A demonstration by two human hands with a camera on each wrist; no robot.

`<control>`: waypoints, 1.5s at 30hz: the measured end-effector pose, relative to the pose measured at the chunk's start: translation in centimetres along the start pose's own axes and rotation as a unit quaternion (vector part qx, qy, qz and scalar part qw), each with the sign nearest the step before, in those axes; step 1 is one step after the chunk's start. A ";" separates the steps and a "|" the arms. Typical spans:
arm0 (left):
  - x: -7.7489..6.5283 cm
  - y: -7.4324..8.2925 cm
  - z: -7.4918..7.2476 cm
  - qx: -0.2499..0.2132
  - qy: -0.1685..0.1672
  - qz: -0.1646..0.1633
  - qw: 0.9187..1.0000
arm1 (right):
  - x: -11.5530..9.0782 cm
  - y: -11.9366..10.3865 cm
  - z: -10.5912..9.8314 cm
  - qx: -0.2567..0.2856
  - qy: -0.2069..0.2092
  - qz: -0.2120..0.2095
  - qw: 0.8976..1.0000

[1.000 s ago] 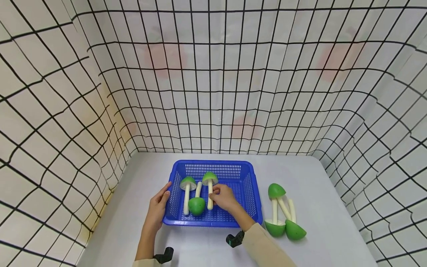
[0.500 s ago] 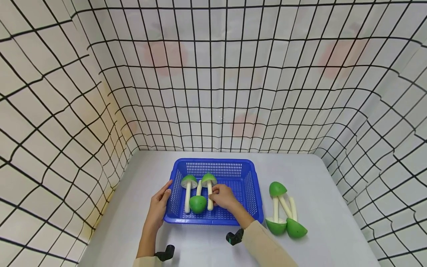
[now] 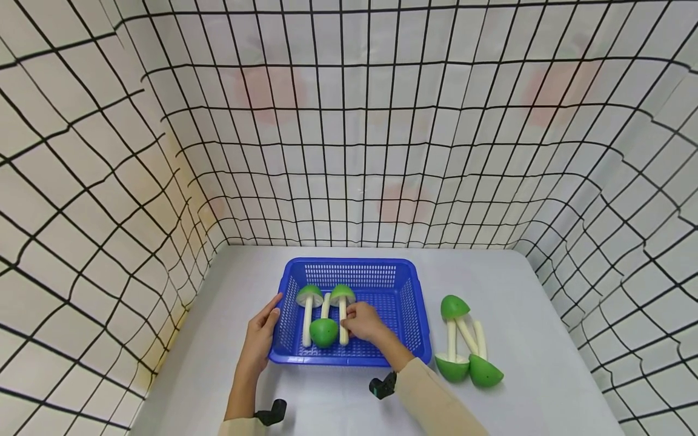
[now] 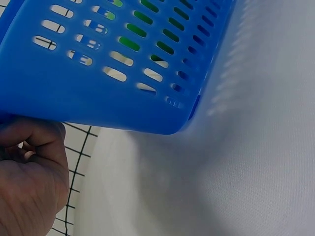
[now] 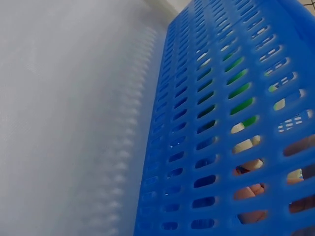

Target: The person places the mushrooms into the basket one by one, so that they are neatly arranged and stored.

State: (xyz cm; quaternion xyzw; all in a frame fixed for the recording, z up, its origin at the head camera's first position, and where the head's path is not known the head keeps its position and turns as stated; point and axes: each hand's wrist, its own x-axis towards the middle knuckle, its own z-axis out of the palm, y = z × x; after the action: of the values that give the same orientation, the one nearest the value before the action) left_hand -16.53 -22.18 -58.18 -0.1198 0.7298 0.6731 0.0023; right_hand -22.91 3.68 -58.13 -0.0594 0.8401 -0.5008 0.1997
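Inside a blue slotted plastic basket point(image 3: 357, 361), my right hand point(image 3: 366, 321) pinches the white stem of a green-capped toy mushroom point(image 3: 342, 295). That mushroom lies cap away from me. To its left are a mushroom with its cap toward me point(image 3: 324, 333) and another with its cap away point(image 3: 309, 297). My left hand point(image 3: 260, 336) grips the basket's left rim; in the left wrist view, curled fingers point(image 4: 37, 140) meet the basket's edge. The right wrist view shows the basket wall point(image 5: 197, 118), with parts of my right hand point(image 5: 251, 191) visible through its slots.
Right of the basket, three more green-capped mushrooms lie close together on the white table: one cap away point(image 3: 454, 307), two caps toward me point(image 3: 451, 368) point(image 3: 485, 371). A black wire grid point(image 3: 357, 175) over white cloth encloses the back and sides.
The mushroom in my right hand has shifted slightly toward me within the basket, ending nearly level with the mushroom at far left. My left hand keeps its place on the rim.
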 end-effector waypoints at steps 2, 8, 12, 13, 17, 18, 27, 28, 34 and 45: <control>0.0 0.0 0.0 -0.002 -0.001 0.000 1.000 | 0.0 0.1 0.0 0.000 -0.003 -0.001 1.000; 0.0 0.0 0.1 -0.003 -0.002 -0.002 1.000 | -0.2 0.3 0.1 0.008 -0.014 0.002 1.000; 0.1 -0.1 0.0 -0.005 -0.001 -0.002 1.000 | -0.3 0.2 0.1 0.006 -0.016 0.000 1.000; 0.1 -0.1 0.0 -0.005 -0.001 -0.002 1.000 | -0.3 0.2 0.0 0.006 -0.017 -0.001 1.000; -0.1 -0.1 0.0 -0.002 0.002 -0.003 1.000 | -0.5 0.1 0.1 0.008 -0.017 -0.003 1.000; -0.1 -0.1 -0.1 -0.001 0.002 -0.004 1.000 | -0.5 0.2 0.1 0.009 -0.018 -0.004 1.000; -0.1 -0.1 -0.1 -0.003 0.002 -0.006 1.000 | -0.7 0.5 -0.1 0.018 -0.033 -0.017 0.999; -0.1 -0.1 0.0 -0.003 0.002 -0.005 1.000 | -0.8 0.5 -0.2 0.018 -0.032 -0.017 0.999; -0.1 -0.1 0.1 -0.002 0.001 -0.008 1.000 | -1.4 0.5 -1.2 0.019 -0.024 -0.025 0.999; -0.2 0.0 0.0 -0.001 0.002 -0.009 1.000 | -2.0 1.1 -3.7 -0.001 0.032 -0.054 0.998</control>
State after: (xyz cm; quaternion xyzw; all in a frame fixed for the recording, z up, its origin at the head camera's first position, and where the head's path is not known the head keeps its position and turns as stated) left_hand -16.34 -22.15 -58.11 -0.1279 0.7281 0.6734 0.0073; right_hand -22.42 7.85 -57.03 -0.0886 0.8419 -0.5121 0.1452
